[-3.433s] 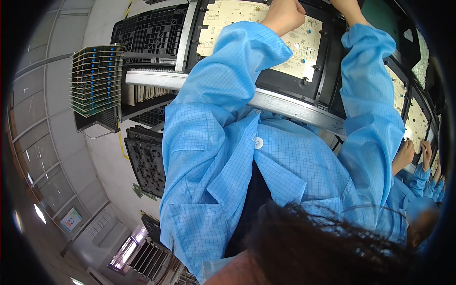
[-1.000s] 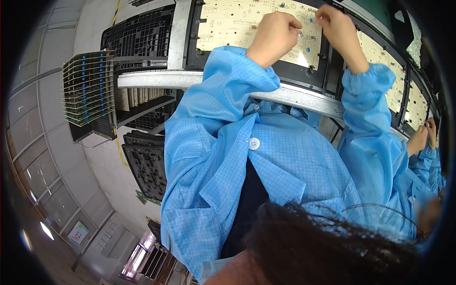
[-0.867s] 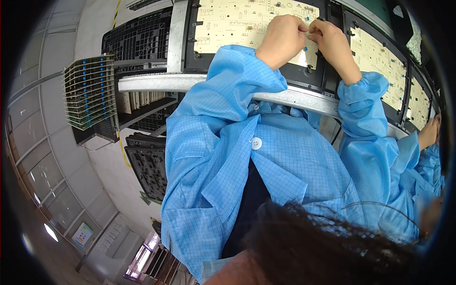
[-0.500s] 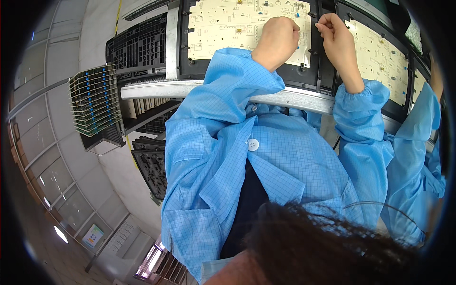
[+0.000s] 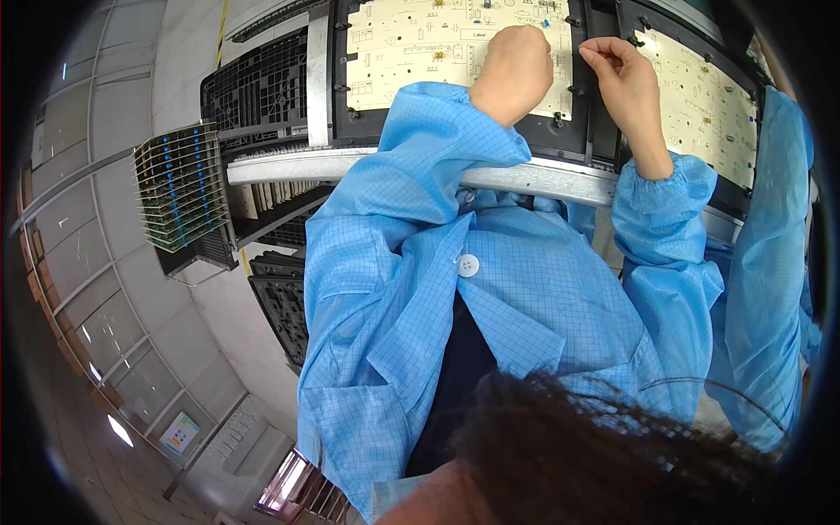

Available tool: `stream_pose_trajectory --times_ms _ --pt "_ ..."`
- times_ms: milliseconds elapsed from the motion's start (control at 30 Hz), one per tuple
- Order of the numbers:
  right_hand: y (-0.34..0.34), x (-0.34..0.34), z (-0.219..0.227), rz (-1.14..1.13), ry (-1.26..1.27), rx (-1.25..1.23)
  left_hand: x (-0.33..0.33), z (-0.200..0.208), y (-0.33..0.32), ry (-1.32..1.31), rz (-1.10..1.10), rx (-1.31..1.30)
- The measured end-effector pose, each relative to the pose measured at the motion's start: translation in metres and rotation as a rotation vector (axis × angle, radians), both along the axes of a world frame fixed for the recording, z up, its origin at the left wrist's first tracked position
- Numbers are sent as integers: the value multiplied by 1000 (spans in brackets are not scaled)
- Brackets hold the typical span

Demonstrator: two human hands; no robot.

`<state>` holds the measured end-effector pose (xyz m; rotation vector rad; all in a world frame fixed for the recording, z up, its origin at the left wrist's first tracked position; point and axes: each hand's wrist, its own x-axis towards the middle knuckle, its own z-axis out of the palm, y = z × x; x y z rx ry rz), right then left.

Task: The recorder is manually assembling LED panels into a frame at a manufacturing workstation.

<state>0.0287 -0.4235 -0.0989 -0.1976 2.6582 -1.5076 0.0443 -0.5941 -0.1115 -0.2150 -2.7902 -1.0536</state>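
Note:
My left hand (image 5: pixel 514 77) is closed over the right half of a cream circuit board (image 5: pixel 385 87), knuckles up. Its fingertips are mostly hidden, so whatever they hold cannot be made out. The board lies in a black carrier frame (image 5: pixel 372 124) and bears a few small blue and yellow parts. Above the right edge of that frame, my right hand (image 5: pixel 628 92) has thumb and forefinger brought together at the tips, the other fingers bent behind. Anything between those tips is too small to see.
A second cream board (image 5: pixel 691 109) sits in its own black frame to the right. A metal rail (image 5: pixel 560 181) runs along the near side. At left stands a rack of stacked boards (image 5: pixel 182 188), with black trays (image 5: pixel 254 87) behind. A co-worker's blue sleeve (image 5: pixel 766 262) is close at right.
My right hand's fingers have straightened a little, still pinched near the same spot. My left hand has shifted slightly. The co-worker's arm at right has swung upward and farther over the line.

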Motion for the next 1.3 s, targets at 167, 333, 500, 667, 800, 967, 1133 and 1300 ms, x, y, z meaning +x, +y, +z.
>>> stream_pose_trajectory --times_ms 167,333,500,667,800,967,1133,1300 --pt "-5 -9 -10 10 -56 40 -3 4 6 31 -123 -223" --pt "-13 -19 -16 127 -129 57 0 7 -20 50 -47 -55" --pt "-22 -20 0 101 -163 166 8 -9 -19 30 -25 -16" --pt "-25 -21 2 70 -187 185 6 -12 -19 81 -61 -108" --pt "-32 -24 4 96 -132 331 7 -9 -19 123 -49 -148" --pt "-38 -25 -7 165 239 506 5 -15 -34 213 -62 -23" --pt "-60 -64 69 2 578 192 10 14 -29 15 0 227" --pt "-70 -184 22 161 501 568 13 11 -19 -64 41 301"
